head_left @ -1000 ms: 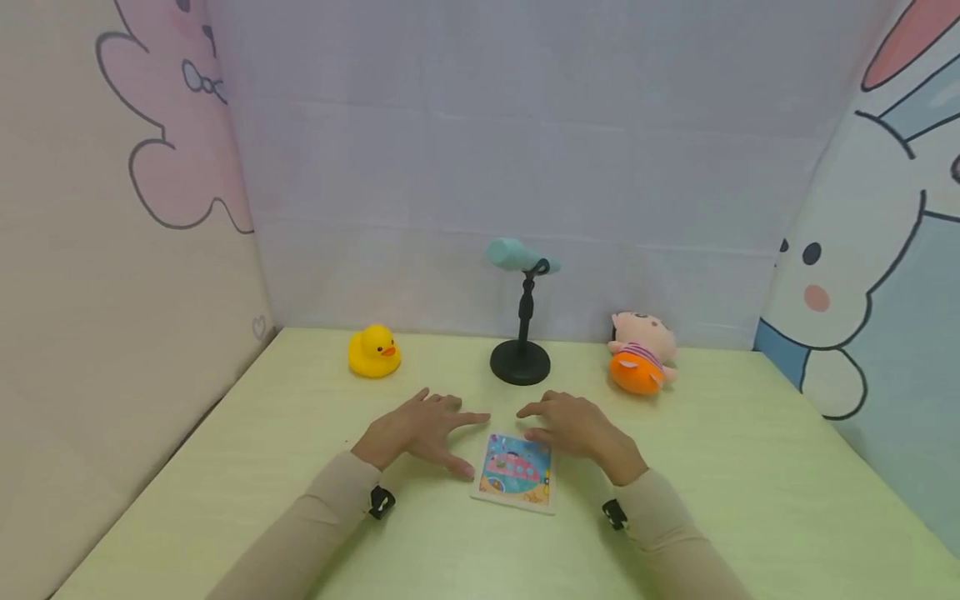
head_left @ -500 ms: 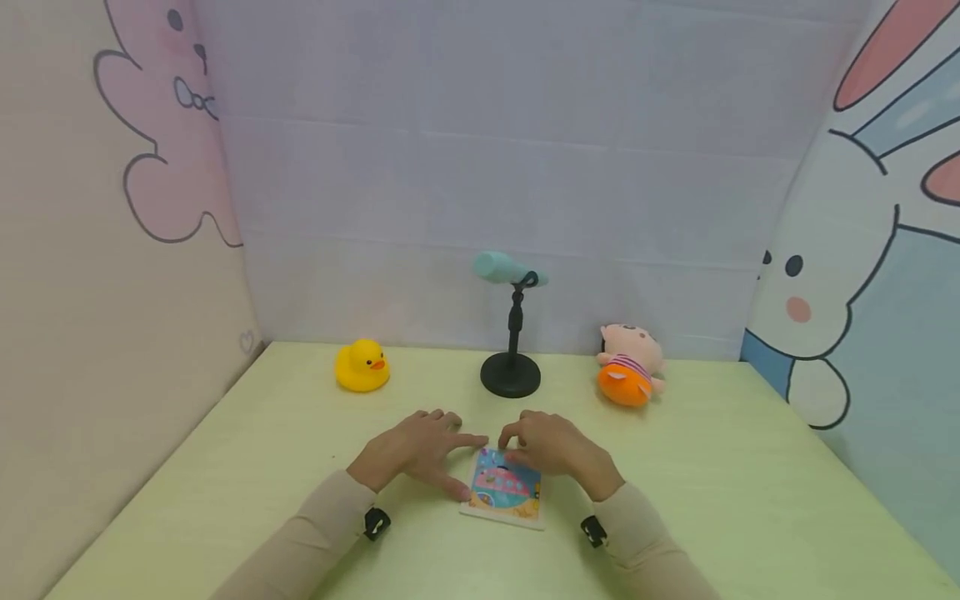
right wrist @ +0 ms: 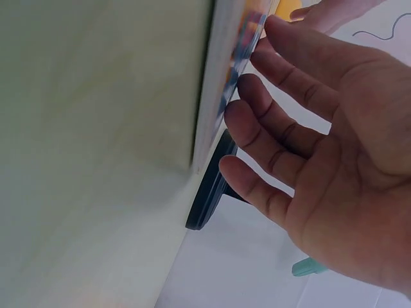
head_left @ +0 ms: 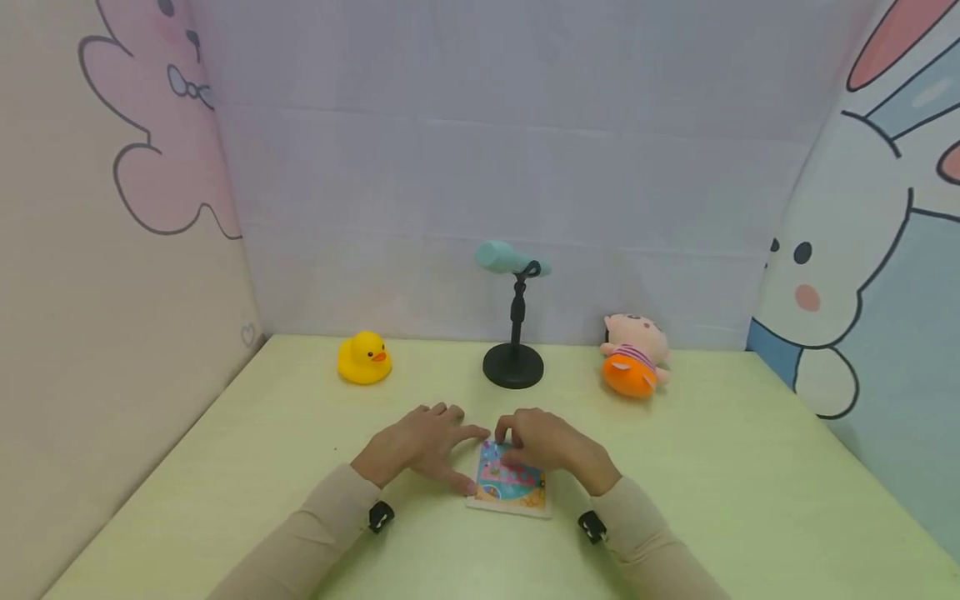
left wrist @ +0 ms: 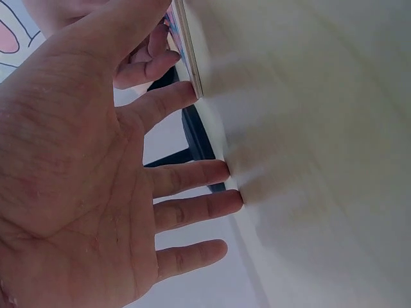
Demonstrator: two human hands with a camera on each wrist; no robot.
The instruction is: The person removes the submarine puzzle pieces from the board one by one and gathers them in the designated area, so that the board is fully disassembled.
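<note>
A thin square picture board (head_left: 513,493) with a pale edge and a cartoon sea scene lies flat on the table (head_left: 420,550). The left hand (head_left: 424,444) spreads its fingers along the board's left side, with index fingertip and thumb at its edge; in the left wrist view the index fingertip (left wrist: 186,93) meets a corner. Over the board's upper part, the right hand (head_left: 553,443) bends its fingers down, thumb and fingertips at the picture. Part of the picture is hidden under that hand. No separate piece shows between the right fingers (right wrist: 257,93).
Along the back stand a yellow rubber duck (head_left: 364,358), a mint-green microphone-like object (head_left: 504,257) on a black stand (head_left: 513,365), and a plush doll (head_left: 634,357) in orange. Cloth walls (head_left: 420,167) enclose the table's back and sides.
The right hand has moved left, from the board's upper right corner to over the picture, its fingers more bent. The left thumb and index finger have come in to the board's left edge.
</note>
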